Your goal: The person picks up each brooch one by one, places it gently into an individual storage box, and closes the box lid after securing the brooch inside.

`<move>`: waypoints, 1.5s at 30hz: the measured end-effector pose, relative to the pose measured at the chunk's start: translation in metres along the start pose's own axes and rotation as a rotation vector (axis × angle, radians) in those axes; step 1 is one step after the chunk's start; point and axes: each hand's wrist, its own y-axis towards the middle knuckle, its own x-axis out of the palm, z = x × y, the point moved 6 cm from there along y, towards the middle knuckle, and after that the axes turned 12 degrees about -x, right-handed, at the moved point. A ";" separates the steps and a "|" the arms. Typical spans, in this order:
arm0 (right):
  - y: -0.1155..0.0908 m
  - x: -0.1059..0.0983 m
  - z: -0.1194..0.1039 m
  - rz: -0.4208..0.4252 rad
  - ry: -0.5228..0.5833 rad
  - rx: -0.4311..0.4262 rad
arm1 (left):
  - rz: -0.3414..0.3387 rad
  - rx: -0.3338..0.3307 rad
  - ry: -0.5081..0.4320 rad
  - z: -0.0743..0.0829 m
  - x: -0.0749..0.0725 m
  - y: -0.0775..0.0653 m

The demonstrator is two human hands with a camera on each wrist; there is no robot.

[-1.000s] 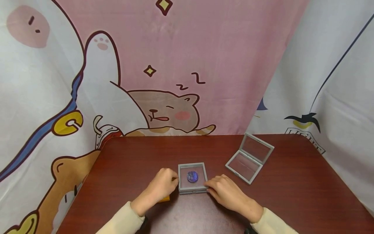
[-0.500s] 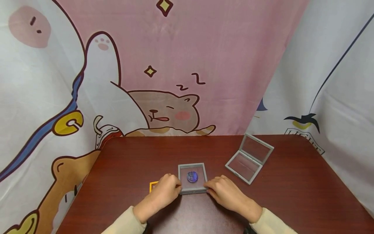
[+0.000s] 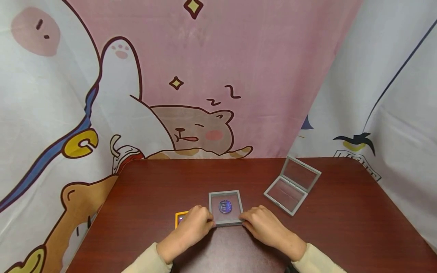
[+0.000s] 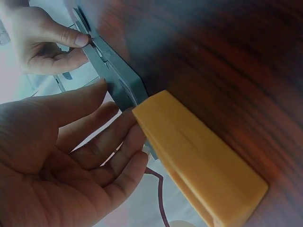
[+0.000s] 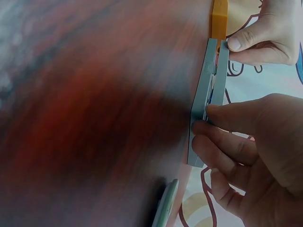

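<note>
- Gray case (image 3: pixel 225 208) with the clear lid sits flat on the brown table (image 3: pixel 157 182), close to you, between your two hands. A round blue thing (image 3: pixel 225 206) shows through the lid.
- Starting at the left: a small yellow box (image 3: pixel 180 217) lies on the table, just beside your left hand and partly hidden by it.
- Your left hand (image 3: pixel 192 225) has its fingers curled onto the case's near left corner. In the wrist view your fingertips (image 4: pixel 128 125) touch the gray edge. I think you hold that side so the case cannot slide.
- In the middle, the case looks nearly closed. From the side you can see a thin gap between its two halves (image 5: pixel 208 101).
- Your right hand (image 3: pixel 262 224) pinches the case's near right edge. Your thumb (image 5: pixel 236 113) sits on top and your fingers (image 5: pixel 222 146) press the side, likely to push or pry the halves.
- Far to the right, a second gray case (image 3: pixel 292 184) stands open on the table, well apart from your hands.
</note>
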 end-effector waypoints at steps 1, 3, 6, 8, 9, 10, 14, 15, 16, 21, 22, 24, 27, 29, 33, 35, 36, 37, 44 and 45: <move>0.000 0.000 0.000 0.000 0.002 -0.002 | 0.001 0.003 -0.002 0.001 0.000 0.000; 0.000 0.001 0.000 0.003 0.010 -0.008 | 0.004 0.006 0.001 0.001 0.000 0.000; -0.001 0.001 0.000 0.003 0.025 -0.017 | 0.009 0.019 0.001 0.003 -0.001 0.000; -0.001 0.002 0.001 0.000 0.035 -0.021 | 0.014 0.030 0.006 0.004 -0.001 0.000; -0.001 0.002 0.001 -0.001 0.037 -0.023 | 0.015 0.034 0.009 0.004 -0.001 -0.001; -0.001 0.003 0.001 0.000 0.040 -0.025 | 0.017 0.040 0.011 0.004 -0.001 -0.001; 0.000 0.003 0.000 0.008 0.039 -0.036 | 0.035 0.061 0.061 0.004 0.001 -0.003; 0.000 0.003 0.000 0.012 0.039 -0.040 | 0.039 0.065 0.078 0.005 0.002 -0.003; 0.000 0.003 -0.001 0.013 0.041 -0.042 | 0.045 0.072 0.094 0.005 0.002 -0.004; 0.001 0.003 -0.001 0.006 0.047 -0.053 | 0.057 0.102 0.137 0.008 0.004 -0.005; 0.001 0.003 -0.001 0.003 0.047 -0.053 | 0.060 0.108 0.143 0.008 0.005 -0.005; 0.001 0.003 -0.001 0.000 0.047 -0.054 | 0.070 0.123 0.155 0.008 0.006 -0.004; 0.002 0.004 -0.001 -0.009 0.051 -0.050 | 0.090 0.141 0.170 0.008 0.007 -0.004; 0.003 0.004 0.000 -0.018 0.048 -0.047 | 0.105 0.154 0.179 0.008 0.008 -0.004; 0.004 0.004 0.000 -0.028 0.026 -0.058 | 0.123 0.162 0.192 0.009 0.007 -0.003; 0.004 0.004 -0.001 -0.031 0.010 -0.069 | 0.123 0.159 0.200 0.009 0.007 -0.003; 0.004 0.004 -0.001 -0.032 0.002 -0.075 | 0.124 0.160 0.203 0.009 0.007 -0.003; 0.005 0.004 -0.001 -0.035 -0.003 -0.080 | 0.125 0.161 0.204 0.009 0.008 -0.004; 0.005 0.005 -0.002 -0.036 -0.016 -0.083 | 0.137 0.166 0.197 0.009 0.009 -0.003; 0.005 0.005 -0.002 -0.039 -0.015 -0.082 | 0.138 0.166 0.195 0.009 0.009 -0.003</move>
